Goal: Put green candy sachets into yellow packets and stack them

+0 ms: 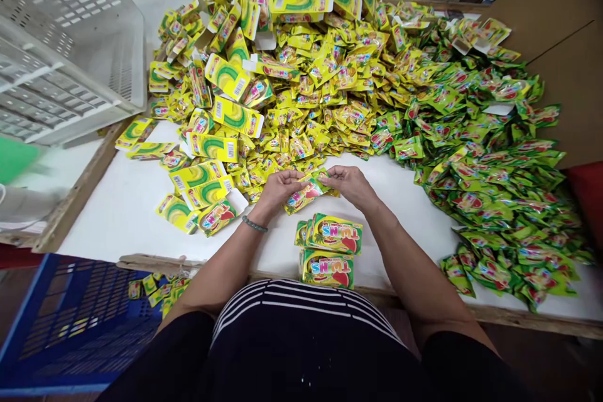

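My left hand point(280, 190), with a beaded bracelet at the wrist, grips the left side of a small yellow-green TWINS candy box point(301, 196) above the white table. At the box's right end, the fingers of my right hand point(351, 185) are pinched together. A green and yellow bit shows there; whether it is a flap or a packet I cannot tell. Nearer my body lie two stacks of flat-lying TWINS boxes, a rear stack point(336, 233) and a front stack point(327, 269). Yellow packets point(301, 146) are heaped just beyond my hands.
Yellow boxes point(238, 116) cover the heap's left side. Green packets point(494, 201) spread along the right, beside a cardboard sheet point(556, 31). A white crate point(70, 69) stands at left. Below the wooden table edge point(85, 195), a blue crate point(94, 320) holds several yellow boxes.
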Available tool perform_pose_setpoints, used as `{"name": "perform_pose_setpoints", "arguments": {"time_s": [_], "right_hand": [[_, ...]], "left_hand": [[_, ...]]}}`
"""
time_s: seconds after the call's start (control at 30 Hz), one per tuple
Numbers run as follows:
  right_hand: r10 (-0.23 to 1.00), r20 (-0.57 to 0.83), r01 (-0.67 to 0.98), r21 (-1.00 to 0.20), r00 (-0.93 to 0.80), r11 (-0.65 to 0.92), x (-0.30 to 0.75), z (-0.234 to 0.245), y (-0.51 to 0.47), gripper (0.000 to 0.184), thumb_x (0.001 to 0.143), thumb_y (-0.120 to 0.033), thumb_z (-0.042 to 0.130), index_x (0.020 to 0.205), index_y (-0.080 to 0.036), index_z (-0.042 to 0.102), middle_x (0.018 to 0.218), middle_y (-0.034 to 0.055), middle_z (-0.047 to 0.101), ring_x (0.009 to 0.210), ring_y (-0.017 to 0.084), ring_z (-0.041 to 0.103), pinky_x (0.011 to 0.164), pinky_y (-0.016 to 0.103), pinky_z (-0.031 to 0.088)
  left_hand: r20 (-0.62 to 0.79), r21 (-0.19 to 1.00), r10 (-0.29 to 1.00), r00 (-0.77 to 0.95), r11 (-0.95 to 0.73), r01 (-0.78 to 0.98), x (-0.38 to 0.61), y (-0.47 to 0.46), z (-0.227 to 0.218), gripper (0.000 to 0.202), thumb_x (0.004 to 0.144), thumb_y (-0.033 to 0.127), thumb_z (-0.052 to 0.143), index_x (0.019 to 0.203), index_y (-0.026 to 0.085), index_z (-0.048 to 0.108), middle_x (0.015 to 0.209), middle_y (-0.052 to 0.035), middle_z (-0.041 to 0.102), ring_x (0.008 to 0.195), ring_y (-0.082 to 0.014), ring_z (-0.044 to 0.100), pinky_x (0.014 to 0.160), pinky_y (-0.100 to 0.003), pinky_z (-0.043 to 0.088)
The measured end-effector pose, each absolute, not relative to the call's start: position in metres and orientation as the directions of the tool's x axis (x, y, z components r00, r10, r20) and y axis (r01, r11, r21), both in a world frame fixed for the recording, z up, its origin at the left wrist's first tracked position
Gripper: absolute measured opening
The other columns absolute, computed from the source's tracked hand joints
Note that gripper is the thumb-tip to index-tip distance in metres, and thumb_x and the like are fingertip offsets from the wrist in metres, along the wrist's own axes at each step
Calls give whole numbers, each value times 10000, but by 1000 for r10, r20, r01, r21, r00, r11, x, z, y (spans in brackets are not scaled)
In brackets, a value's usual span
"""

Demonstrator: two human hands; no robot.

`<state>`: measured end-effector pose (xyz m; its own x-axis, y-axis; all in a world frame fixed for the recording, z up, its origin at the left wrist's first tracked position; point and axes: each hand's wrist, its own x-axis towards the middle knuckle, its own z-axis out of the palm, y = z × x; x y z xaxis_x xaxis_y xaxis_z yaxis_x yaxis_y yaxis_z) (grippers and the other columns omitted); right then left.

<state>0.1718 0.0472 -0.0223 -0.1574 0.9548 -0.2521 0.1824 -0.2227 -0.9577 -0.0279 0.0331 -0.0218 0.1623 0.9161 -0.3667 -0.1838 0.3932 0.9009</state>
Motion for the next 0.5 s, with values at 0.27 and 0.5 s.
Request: {"name": "perform_pose_setpoints", "arguments": {"time_s": [0.27, 0.5], "right_hand": [[1000, 22, 717, -697, -10, 23, 184, -50, 44, 335, 631, -476, 804, 793, -216, 666, 968, 96, 637, 942, 273, 560, 847, 411, 461], [980, -135, 272, -947, 145, -170, 198, -44, 39, 424, 614, -564, 764, 743, -236, 528, 721, -5, 572, 678, 179, 541, 643, 323, 461]], "left_hand": [[-303, 950, 951, 58, 307, -57, -40, 36, -29, 425, 526, 361, 887, 805, 127, 669, 607, 20, 632, 514, -67, 529, 499, -193, 377], [-335, 940, 940, 69, 338, -37, -38, 33, -27, 457, 504, 404, 888, 791, 136, 653, 584, 24, 609, 502, -72, 498, 476, -200, 343]]}}
